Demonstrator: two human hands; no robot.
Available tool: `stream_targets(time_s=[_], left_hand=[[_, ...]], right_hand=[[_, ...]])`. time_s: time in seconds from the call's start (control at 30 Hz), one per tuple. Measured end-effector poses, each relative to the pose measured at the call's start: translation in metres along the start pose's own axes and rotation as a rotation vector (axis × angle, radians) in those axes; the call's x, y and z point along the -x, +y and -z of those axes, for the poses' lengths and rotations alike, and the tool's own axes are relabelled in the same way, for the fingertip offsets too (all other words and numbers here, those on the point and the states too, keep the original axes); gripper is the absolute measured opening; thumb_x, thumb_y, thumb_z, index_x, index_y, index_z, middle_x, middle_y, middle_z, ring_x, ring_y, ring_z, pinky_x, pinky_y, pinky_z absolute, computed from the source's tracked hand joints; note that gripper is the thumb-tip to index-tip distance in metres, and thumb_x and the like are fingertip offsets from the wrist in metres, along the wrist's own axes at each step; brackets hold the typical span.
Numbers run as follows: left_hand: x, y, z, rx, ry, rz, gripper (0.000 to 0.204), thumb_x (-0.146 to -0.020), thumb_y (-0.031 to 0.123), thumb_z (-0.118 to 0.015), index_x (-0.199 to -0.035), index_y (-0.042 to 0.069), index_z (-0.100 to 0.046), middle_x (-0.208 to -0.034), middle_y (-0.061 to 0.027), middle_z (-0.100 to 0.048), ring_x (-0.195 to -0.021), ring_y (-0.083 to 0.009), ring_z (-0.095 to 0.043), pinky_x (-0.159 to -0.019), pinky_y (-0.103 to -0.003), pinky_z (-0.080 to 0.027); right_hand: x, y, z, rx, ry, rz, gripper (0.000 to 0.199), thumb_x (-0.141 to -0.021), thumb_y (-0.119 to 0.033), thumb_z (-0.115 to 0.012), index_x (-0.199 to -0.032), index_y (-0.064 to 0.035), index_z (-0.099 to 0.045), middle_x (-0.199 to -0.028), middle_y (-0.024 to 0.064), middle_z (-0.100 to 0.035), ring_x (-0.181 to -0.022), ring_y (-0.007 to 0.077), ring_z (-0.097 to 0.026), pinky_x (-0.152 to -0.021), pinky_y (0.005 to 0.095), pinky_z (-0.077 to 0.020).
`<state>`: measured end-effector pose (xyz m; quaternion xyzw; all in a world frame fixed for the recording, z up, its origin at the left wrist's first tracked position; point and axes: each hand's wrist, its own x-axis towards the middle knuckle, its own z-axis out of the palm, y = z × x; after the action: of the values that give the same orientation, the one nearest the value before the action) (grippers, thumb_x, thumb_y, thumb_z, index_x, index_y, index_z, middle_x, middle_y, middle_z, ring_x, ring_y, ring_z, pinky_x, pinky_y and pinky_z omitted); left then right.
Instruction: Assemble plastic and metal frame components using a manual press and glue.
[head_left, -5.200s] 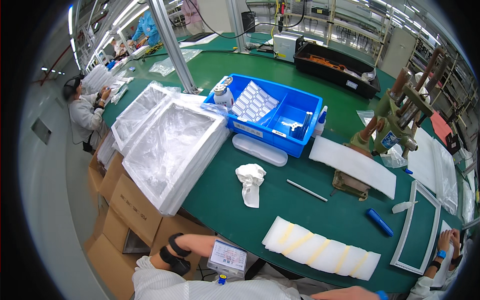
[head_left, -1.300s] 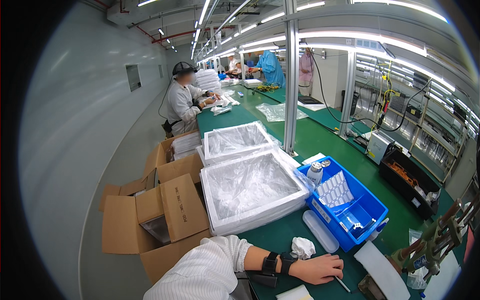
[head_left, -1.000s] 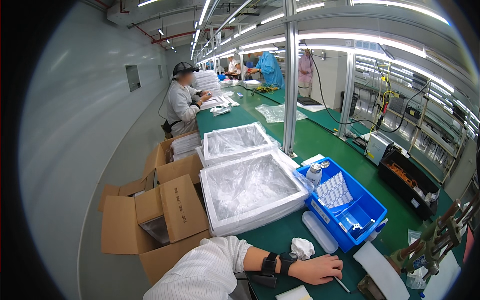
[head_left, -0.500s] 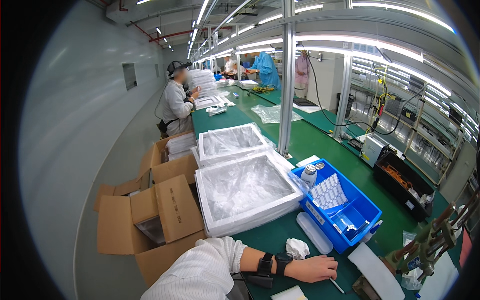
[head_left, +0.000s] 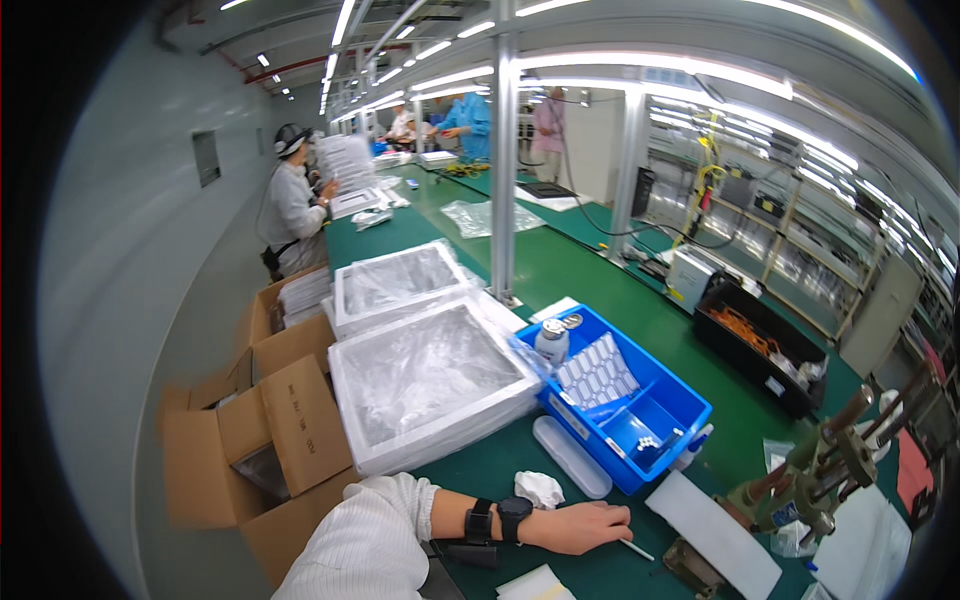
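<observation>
My left hand (head_left: 578, 527) reaches in from the lower edge, low over the green bench, with dark bands round its wrist. Its fingers are closed on a thin white stick (head_left: 637, 550), whose free end points right; whether it is a pen or a swab I cannot tell. Beside the wrist lies a crumpled white tissue (head_left: 540, 489). A long clear plastic case (head_left: 572, 458) rests just beyond the hand, along a blue divided bin (head_left: 625, 395). In that bin are a metal-topped bottle (head_left: 552, 342), a patterned sheet and small white pieces. My right hand is out of view.
Plastic-wrapped white frames (head_left: 435, 385) are stacked at the left bench edge, above open cardboard boxes (head_left: 215, 470). A pale slab (head_left: 714, 535) and a green hand press (head_left: 800, 480) stand at right. A black bin (head_left: 765, 345) sits farther back. Another person (head_left: 295, 205) works at far left.
The whole view has swung to the right, so the bench and bins appear farther left. My left hand keeps hold of the stick in about the same place on the bench.
</observation>
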<state>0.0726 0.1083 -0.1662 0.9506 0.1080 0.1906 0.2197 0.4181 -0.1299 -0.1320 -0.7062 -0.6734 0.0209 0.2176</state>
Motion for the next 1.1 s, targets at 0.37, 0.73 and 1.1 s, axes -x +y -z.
stream_targets(time_s=[0.37, 0.73, 1.1], left_hand=[[-0.014, 0.001, 0.001, -0.128, 0.091, 0.024, 0.037, -0.092, 0.007, -0.059, -0.129, 0.005, -0.057, -0.104, -0.0128, -0.054, -0.084, -0.0317, -0.06, -0.076, -0.041, -0.049], [-0.005, -0.003, -0.003, -0.076, 0.084, -0.037, 0.028, -0.097, 0.01, -0.059, -0.124, 0.005, -0.059, -0.103, -0.0125, -0.055, -0.091, -0.0305, -0.061, -0.079, -0.041, -0.05], [-0.002, -0.006, -0.001, -0.049, 0.068, -0.03, 0.026, -0.098, 0.011, -0.058, -0.123, 0.005, -0.061, -0.104, -0.0117, -0.056, -0.094, -0.0294, -0.061, -0.082, -0.04, -0.049]], right_hand=[[0.002, -0.011, 0.012, -0.006, -0.003, -0.075, 0.032, -0.09, -0.017, -0.069, -0.118, -0.0019, -0.065, -0.116, 0.0212, -0.061, -0.107, 0.043, -0.057, -0.094, 0.0474, -0.0457], [0.01, -0.007, 0.01, -0.08, -0.036, -0.087, 0.032, -0.091, -0.019, -0.068, -0.12, -0.0046, -0.065, -0.117, 0.0217, -0.061, -0.107, 0.0437, -0.057, -0.095, 0.0481, -0.0458], [0.007, -0.005, 0.006, -0.037, -0.055, -0.08, 0.034, -0.091, -0.019, -0.068, -0.122, -0.0056, -0.065, -0.118, 0.0206, -0.062, -0.108, 0.0424, -0.058, -0.095, 0.048, -0.0463]])
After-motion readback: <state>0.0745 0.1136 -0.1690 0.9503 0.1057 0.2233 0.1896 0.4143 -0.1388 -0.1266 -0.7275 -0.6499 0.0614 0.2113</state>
